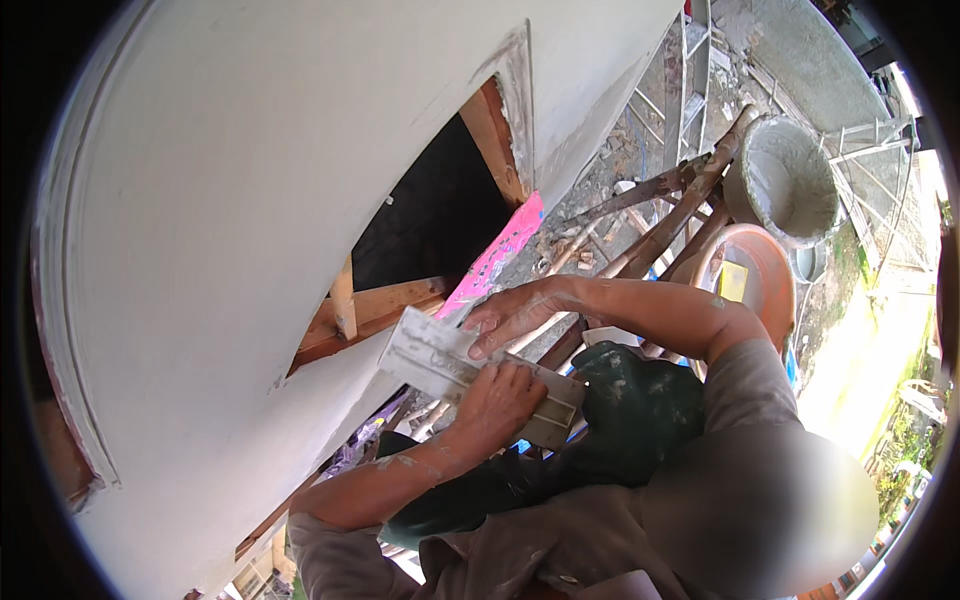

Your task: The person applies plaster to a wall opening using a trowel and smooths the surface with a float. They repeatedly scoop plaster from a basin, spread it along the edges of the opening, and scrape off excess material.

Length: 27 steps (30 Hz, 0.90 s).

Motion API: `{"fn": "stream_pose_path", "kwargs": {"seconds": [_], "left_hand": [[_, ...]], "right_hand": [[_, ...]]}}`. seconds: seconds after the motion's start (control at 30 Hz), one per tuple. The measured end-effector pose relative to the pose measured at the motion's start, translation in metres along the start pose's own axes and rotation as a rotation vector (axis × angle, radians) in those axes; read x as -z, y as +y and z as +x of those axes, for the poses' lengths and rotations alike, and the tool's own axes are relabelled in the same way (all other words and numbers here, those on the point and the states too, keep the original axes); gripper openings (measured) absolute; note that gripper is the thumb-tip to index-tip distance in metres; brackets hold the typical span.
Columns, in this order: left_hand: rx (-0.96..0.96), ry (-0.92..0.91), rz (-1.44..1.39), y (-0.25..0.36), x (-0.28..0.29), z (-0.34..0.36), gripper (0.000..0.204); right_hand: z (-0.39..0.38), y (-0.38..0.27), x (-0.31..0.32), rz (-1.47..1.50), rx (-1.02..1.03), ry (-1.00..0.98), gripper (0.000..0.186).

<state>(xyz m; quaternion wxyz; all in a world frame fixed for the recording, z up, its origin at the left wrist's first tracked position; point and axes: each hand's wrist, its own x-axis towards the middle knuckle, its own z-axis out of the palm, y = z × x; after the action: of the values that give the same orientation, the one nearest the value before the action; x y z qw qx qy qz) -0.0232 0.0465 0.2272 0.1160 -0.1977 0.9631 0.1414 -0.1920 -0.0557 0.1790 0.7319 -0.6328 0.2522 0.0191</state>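
Observation:
A rectangular plaster float (432,362), smeared grey-white, lies against the white plastered wall (230,230) just below a window opening framed in raw wood (385,305). My left hand (497,400) is closed around the float's handle from below. My right hand (515,315) lies on the float's upper end with its fingers stretched over the edge, close to the wall. Both forearms are spattered with plaster. The opening itself is dark inside.
Wooden scaffold poles (660,215) run under me, with a plaster-coated bucket (790,180) and an orange basin (765,275) to the right. A pink sheet (500,250) hangs below the opening. A metal frame (690,80) stands by the wall. My green-trousered knee (635,400) is bent beneath my hands.

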Motion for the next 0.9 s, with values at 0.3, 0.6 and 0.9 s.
{"fn": "stream_pose_path", "kwargs": {"seconds": [0.3,0.6,0.9], "left_hand": [[-0.425,0.13,0.042,-0.032,0.036,0.098,0.045],[0.777,0.285,-1.633,-0.109,-0.083,0.214,0.057],[1.105,0.445,-2.129,-0.131,-0.124,0.293,0.026]], "right_hand": [[-0.15,0.009,0.051,-0.012,-0.058,0.573,0.041],[-0.195,0.07,0.044,-0.208,0.125,1.32,0.029],[-0.149,0.133,0.085,-0.41,-0.011,1.127,0.037]]}}
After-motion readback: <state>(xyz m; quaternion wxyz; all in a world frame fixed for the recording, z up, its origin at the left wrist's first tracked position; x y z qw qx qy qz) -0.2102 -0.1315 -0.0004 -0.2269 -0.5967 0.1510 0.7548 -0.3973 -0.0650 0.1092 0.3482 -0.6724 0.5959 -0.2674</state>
